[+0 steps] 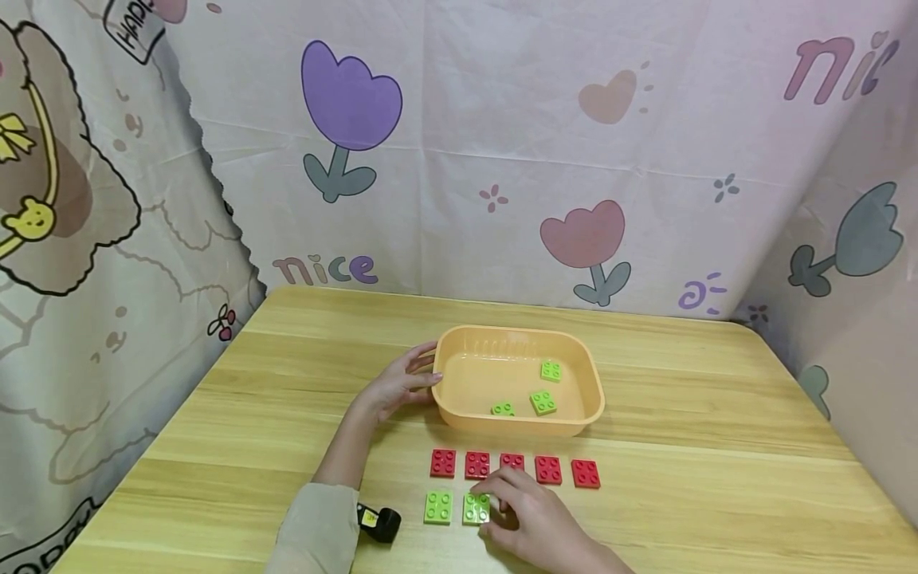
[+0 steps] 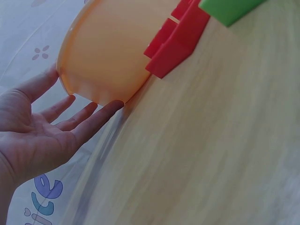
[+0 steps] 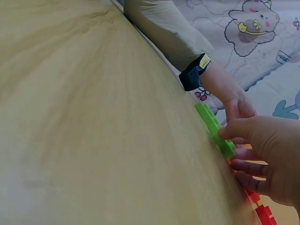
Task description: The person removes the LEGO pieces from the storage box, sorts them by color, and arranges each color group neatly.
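A shallow orange plastic bin [image 1: 518,428] stands on the table. At its left end is my left hand [image 1: 402,387], fingers spread and extended, with fingertips touching the outer wall and rim, as the left wrist view [image 2: 51,124] of the hand shows. Three green toy building bricks [image 1: 543,402] lie inside the bin. In front of it, my right hand [image 1: 532,514] pinches a green brick [image 1: 476,509] between thumb and fingers, close over the tabletop. Another green brick [image 1: 438,507] sits just to its left. Behind them runs a row of several red bricks [image 1: 442,463], one partly hidden by my right hand.
The wooden table [image 1: 237,446] has rounded back corners, with patterned cloth [image 1: 466,223] hanging behind and at both sides. A black wrist-worn device [image 1: 387,524] is on my left forearm, to the left of the green bricks.
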Demonstrator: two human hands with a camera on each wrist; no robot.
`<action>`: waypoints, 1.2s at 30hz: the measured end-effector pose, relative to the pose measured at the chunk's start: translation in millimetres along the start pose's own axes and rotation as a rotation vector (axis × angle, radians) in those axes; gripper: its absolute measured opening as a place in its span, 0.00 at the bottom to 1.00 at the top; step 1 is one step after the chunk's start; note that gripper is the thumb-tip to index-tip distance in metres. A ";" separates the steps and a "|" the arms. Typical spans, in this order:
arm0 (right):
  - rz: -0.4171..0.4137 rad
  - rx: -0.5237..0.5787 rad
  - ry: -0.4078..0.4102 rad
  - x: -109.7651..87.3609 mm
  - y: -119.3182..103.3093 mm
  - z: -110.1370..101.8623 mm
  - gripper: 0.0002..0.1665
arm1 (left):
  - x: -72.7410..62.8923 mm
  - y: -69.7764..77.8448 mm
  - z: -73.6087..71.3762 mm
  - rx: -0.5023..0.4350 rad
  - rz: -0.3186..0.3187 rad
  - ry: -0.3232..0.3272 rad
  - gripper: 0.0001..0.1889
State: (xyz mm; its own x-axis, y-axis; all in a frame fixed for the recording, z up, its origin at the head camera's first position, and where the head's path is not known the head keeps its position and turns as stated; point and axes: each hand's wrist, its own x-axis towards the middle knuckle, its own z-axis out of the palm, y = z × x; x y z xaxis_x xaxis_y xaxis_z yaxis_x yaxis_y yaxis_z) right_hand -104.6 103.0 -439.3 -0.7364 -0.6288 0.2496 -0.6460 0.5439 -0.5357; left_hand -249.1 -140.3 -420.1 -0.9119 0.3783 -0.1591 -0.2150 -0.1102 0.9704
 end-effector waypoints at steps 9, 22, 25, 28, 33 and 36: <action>0.026 0.098 0.040 0.3 -2.5 -7.2 0.21 | 0.3 -0.1 0.0 0.001 0.003 0.002 0.34; -0.010 0.067 0.169 19.0 -3.3 -40.5 0.23 | -0.4 0.5 0.0 -0.004 0.002 0.009 0.35; 0.028 0.074 0.169 26.2 -0.4 -52.3 0.22 | -0.8 0.6 -0.1 -0.002 0.004 0.000 0.34; 0.042 0.058 0.185 34.4 6.4 -62.6 0.20 | -0.8 0.4 -0.1 0.002 0.002 0.000 0.34; 0.037 0.000 0.184 50.3 23.3 -76.8 0.19 | -0.5 -0.2 0.4 -0.001 -0.003 0.008 0.34; 0.045 0.002 0.142 60.2 33.7 -84.4 0.19 | -0.4 0.1 0.6 -0.007 0.000 0.007 0.34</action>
State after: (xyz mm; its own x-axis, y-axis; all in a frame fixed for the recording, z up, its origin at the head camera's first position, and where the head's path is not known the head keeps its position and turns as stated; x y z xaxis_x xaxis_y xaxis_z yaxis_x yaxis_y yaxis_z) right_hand -187.7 130.4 -374.2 -0.7859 -0.5183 0.3371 -0.6112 0.5688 -0.5504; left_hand -248.5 -140.0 -419.8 -0.9144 0.3719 -0.1602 -0.2171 -0.1164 0.9692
